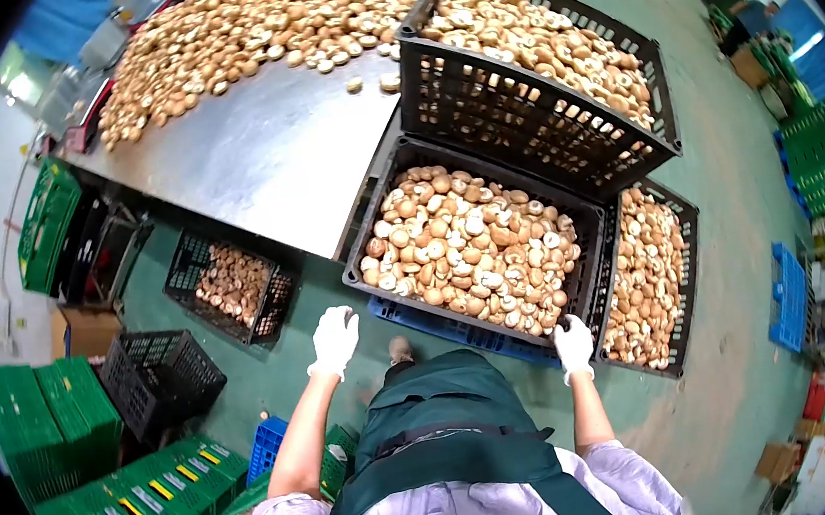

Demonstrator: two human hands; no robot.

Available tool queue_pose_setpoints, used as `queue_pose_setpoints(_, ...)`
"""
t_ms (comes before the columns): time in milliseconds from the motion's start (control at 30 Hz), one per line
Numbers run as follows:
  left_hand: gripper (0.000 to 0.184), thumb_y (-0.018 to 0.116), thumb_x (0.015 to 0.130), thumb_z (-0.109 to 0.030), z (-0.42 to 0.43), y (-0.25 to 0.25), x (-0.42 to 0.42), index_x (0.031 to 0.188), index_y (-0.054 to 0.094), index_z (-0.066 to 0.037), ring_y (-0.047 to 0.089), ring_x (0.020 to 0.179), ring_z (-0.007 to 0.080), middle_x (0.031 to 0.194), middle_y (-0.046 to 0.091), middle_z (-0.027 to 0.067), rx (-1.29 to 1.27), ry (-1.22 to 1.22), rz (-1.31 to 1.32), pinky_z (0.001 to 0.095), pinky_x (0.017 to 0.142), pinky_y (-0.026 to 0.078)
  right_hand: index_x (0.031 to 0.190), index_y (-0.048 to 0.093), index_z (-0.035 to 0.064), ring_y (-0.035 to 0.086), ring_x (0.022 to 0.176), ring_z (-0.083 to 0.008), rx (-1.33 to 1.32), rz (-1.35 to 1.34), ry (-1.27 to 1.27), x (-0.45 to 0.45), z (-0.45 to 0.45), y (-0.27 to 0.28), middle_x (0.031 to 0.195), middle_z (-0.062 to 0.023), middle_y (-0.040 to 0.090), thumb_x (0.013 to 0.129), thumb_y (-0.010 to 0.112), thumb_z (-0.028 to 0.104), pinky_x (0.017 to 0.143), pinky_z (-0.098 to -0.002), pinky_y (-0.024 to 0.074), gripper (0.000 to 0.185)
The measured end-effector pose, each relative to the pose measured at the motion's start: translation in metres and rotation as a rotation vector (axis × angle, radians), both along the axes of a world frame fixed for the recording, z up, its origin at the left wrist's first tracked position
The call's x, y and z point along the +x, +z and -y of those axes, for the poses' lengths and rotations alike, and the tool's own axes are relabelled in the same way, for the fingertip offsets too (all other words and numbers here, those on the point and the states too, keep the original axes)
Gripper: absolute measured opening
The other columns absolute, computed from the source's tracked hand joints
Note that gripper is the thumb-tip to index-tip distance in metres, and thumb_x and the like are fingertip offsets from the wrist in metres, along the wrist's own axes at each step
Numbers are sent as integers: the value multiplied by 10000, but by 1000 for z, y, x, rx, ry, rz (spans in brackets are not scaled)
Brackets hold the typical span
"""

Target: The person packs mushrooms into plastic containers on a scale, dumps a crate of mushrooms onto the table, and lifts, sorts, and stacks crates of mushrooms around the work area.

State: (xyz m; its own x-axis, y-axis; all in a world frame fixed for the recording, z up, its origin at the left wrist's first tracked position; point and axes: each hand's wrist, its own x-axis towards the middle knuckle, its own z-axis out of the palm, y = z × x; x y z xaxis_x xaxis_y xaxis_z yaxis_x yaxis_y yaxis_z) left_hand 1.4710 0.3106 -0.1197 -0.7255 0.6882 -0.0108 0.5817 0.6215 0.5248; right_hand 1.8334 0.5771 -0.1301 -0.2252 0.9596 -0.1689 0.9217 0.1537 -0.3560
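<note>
My left hand (337, 342), in a white glove, hangs in the air a little off the near left corner of a black crate (458, 311). Its fingers are loosely bent and apart, with nothing in them. The crate is full of brown-capped mushrooms (471, 241) and sits on a blue base. At its near right corner, my right hand (574, 346), also gloved, has its fingers closed on the rim. A taller black crate (516, 96) of mushrooms rises just behind. Another black crate (678, 345) with mushrooms stands close by my right hand.
A metal table (262, 163) bears a large heap of mushrooms (258, 32). Beneath its edge is a black crate (273, 312) part filled with mushrooms. Green crates (136, 498) and an empty black basket (159, 380) stand left. A blue pallet (787, 299) leans at right.
</note>
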Motion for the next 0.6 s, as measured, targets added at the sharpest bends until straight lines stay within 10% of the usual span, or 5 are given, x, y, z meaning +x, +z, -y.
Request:
queue_pose_setpoints(267,237,618,754,-209,-78,0,-11,921,572,-47,555,845,313,911,573,135,84,-392,-129,414,741,454,1114,577,41,564,977,-316,-28,-275,273,-138,-31,-3,1056,-154,608,755,668,338,853,-382,458,474)
queue_pose_setpoints(600,280,630,769,-221,-81,-14,21,987,586,-51,545,975,324,1077,573,154,-118,-371,-57,415,822,447,1162,566,147,401,1186,-391,-54,66,640,-267,-104,-50,1299,-211,433,699,618,453,974,-514,332,556)
